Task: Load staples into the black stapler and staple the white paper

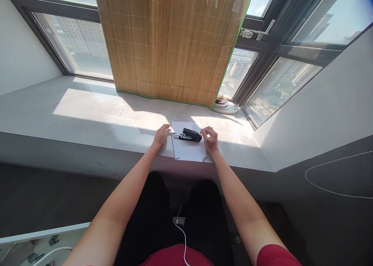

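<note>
A black stapler (192,135) lies across a white sheet of paper (189,151) on the windowsill. A silver strip (177,134) sticks out from its left end, and a small orange-red spot shows at its right end. My left hand (162,137) rests by the paper's left edge with its fingers stretched forward, apart from the stapler's body. At the stapler's right end is my right hand (210,138), its fingers curled together. Whether those fingertips touch the stapler or hold something small is too fine to tell. The paper's lower corners look creased.
The pale sill (87,114) runs along the window, its front edge dropping off before my knees. A bamboo blind (175,44) hangs down to the sill behind the paper. Stacked plates (224,106) stand in the right corner. A white cable (184,238) runs over my lap.
</note>
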The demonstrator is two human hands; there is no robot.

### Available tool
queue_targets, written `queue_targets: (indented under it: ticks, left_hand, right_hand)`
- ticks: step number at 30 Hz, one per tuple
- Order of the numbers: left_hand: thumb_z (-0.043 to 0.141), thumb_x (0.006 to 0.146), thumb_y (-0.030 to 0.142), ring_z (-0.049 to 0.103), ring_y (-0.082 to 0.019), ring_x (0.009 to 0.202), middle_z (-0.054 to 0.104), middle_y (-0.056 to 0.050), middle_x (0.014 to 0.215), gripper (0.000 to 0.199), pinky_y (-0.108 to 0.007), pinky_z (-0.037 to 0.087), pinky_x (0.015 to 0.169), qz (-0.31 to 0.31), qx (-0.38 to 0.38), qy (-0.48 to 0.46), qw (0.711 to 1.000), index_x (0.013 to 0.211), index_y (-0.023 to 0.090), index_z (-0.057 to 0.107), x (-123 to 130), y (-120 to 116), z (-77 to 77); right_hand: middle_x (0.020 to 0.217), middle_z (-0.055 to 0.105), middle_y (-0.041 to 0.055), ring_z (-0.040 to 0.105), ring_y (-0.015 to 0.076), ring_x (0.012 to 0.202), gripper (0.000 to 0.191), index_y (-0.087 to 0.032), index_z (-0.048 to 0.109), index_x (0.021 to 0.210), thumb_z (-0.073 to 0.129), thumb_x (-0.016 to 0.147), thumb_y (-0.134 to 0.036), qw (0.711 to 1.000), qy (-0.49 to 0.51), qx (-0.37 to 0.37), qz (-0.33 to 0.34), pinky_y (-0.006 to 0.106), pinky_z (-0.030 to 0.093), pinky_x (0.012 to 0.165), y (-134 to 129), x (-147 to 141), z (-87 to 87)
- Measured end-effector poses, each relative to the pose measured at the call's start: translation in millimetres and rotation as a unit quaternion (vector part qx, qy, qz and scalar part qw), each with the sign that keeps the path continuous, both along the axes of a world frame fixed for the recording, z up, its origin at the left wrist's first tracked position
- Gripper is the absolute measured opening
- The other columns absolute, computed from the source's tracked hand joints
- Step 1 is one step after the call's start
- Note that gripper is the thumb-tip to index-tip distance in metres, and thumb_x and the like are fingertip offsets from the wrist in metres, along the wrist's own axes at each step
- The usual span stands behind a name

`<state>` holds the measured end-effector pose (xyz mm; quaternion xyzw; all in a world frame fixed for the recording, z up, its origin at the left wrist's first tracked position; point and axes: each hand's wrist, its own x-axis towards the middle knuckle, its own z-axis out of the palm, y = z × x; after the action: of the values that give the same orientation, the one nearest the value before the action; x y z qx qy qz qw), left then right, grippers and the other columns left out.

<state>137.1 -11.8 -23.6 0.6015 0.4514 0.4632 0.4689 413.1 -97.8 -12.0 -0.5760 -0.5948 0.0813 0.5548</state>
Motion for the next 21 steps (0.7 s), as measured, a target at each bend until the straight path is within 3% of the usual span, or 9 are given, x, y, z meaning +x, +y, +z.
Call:
queue_targets:
  ticks: [2,4,7,11,14,17,21]
  left_hand:
    - [0.048,0.092,0.027,0.066,-0.03,0.139,0.072,-0.017,0.141,0.039,-0.049,0.059,0.115,-0.002,-0.004,-0.038,0.999,0.12,0.018,0.073,-5.2,0.2,2.6]
    - [0.045,0.094,0.029,0.066,-0.029,0.142,0.068,-0.018,0.151,0.046,-0.05,0.058,0.117,-0.003,-0.025,-0.101,0.995,0.13,0.017,0.071,-14.3,0.6,6.5]
    - [0.037,0.101,0.032,0.063,-0.028,0.149,0.06,-0.019,0.164,0.055,-0.051,0.053,0.124,0.0,-0.098,-0.231,0.968,0.147,0.015,0.063,-31.2,0.6,11.8]
    - [0.023,0.108,0.034,0.057,-0.024,0.155,0.052,-0.016,0.172,0.062,-0.048,0.052,0.126,-0.014,-0.157,-0.343,0.926,0.157,0.015,0.057,-43.6,-2.0,12.8]
    - [0.02,0.112,0.039,0.058,-0.024,0.155,0.055,-0.015,0.17,0.062,-0.047,0.052,0.126,-0.028,-0.18,-0.401,0.898,0.153,0.016,0.061,-42.6,-2.4,10.8]
    - [0.016,0.113,0.041,0.059,-0.024,0.153,0.057,-0.017,0.168,0.064,-0.045,0.053,0.125,-0.015,-0.189,-0.455,0.87,0.148,0.014,0.063,-40.7,-2.1,11.2]
    - [0.016,0.113,0.042,0.059,-0.027,0.153,0.06,-0.017,0.165,0.064,-0.05,0.056,0.121,-0.009,-0.186,-0.463,0.866,0.147,0.014,0.063,-40.9,-4.2,14.8]
  right_hand:
    - [0.105,0.078,0.009,0.069,0.026,0.099,0.026,-0.025,0.077,0.096,0.068,0.093,-0.049,0.998,-0.011,-0.035,0.049,0.041,0.056,0.088,3.4,-1.8,1.8]
    - [0.115,0.081,0.0092,0.073,0.0278,0.103,0.037,-0.025,0.079,0.113,0.079,0.084,-0.048,0.99,-0.036,-0.096,0.096,0.043,0.058,0.091,8.4,-4.9,2.6]
    - [0.098,0.083,0.0077,0.076,0.0297,0.093,0.032,-0.024,0.082,0.104,0.085,0.079,-0.043,0.981,-0.071,-0.142,0.113,0.044,0.059,0.086,13.4,-13.3,4.2]
    - [0.094,0.083,0.0079,0.077,0.0302,0.087,0.025,-0.024,0.083,0.1,0.084,0.084,-0.042,0.993,-0.079,-0.048,0.077,0.044,0.06,0.081,8.5,-41.8,16.8]
    - [0.103,0.082,0.0097,0.074,0.0319,0.097,0.016,-0.026,0.082,0.106,0.08,0.094,-0.035,0.985,-0.158,0.046,0.055,0.047,0.06,0.089,1.6,-79.2,34.6]
    - [0.113,0.082,0.0105,0.071,0.0328,0.108,0.021,-0.028,0.081,0.117,0.066,0.103,-0.022,0.949,-0.288,0.092,0.089,0.051,0.056,0.098,-1.2,-118.4,48.1]
    - [0.117,0.08,0.0097,0.068,0.0304,0.112,0.041,-0.029,0.078,0.131,0.052,0.107,-0.01,0.896,-0.404,0.097,0.156,0.049,0.052,0.103,2.4,-149.7,48.3]
